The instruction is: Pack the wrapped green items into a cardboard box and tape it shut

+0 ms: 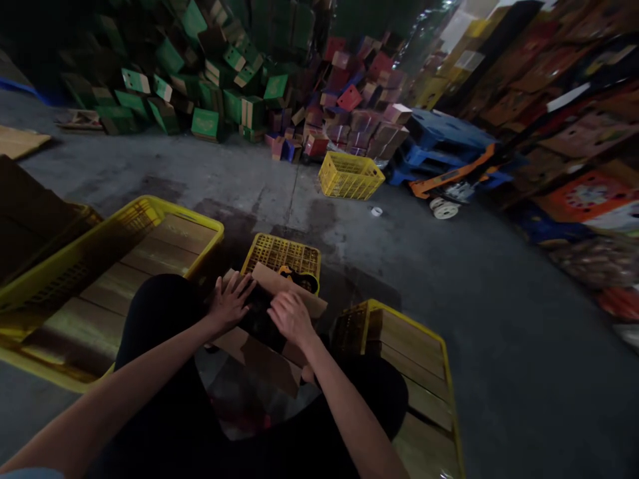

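An open cardboard box (259, 359) stands between my knees, its flaps folded outward and its inside dark. My left hand (230, 303) lies at the box's left side, fingers spread and pointing forward. Over the right part of the opening is my right hand (290, 318), its fingers curled together beside the raised far flap (289, 289). Whatever those fingers may pinch is hidden. Just beyond the flap, a black and yellow tape dispenser (302, 278) rests on a yellow plastic crate (282, 251).
Yellow crates with flat cardboard boxes stand to my left (219, 229) and right (444, 339). Ahead on the concrete floor are another yellow crate (349, 176) and a white roll (376, 211). Behind lie heaped green cartons (206, 123), blue pallets (444, 133) and an orange pallet jack (454, 174).
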A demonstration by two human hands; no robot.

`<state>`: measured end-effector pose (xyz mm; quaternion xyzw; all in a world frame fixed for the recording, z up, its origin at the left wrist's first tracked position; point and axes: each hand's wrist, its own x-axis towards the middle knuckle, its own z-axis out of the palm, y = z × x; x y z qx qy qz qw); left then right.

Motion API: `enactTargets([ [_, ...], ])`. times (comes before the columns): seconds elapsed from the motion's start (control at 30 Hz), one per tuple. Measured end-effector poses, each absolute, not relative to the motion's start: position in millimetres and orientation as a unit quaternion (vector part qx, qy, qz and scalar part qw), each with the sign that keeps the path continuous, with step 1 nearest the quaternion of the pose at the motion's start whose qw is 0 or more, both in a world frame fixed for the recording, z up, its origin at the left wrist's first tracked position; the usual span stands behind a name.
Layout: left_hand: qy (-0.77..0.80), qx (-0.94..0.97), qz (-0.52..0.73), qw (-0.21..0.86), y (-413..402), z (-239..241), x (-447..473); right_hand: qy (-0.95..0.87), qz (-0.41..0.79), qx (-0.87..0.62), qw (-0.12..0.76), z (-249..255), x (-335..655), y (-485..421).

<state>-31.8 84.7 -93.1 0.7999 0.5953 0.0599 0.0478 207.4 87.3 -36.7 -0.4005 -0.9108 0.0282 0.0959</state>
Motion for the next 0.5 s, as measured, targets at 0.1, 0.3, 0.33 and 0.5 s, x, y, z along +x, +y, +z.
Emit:
enactTargets([
  [0.1, 0.595, 0.8, 0.069, 0.046, 83, -91, -31, -0.926, 0.043, -0.376, 0.004, -38, 217, 59],
  [0.3, 0.598, 0.795, 0.086, 0.056, 79, -90, -32, -0.895, 0.02, -0.445, 0.008, -4, 265, 16],
  [0.33, 0.598, 0.794, 0.091, 0.056, 78, -89, -33, -0.885, 0.026, -0.465, 0.003, 2, 270, 12],
  [0.5, 0.604, 0.79, 0.087, 0.057, 74, -85, -35, -0.831, 0.011, -0.556, 0.017, -2, 263, 0],
])
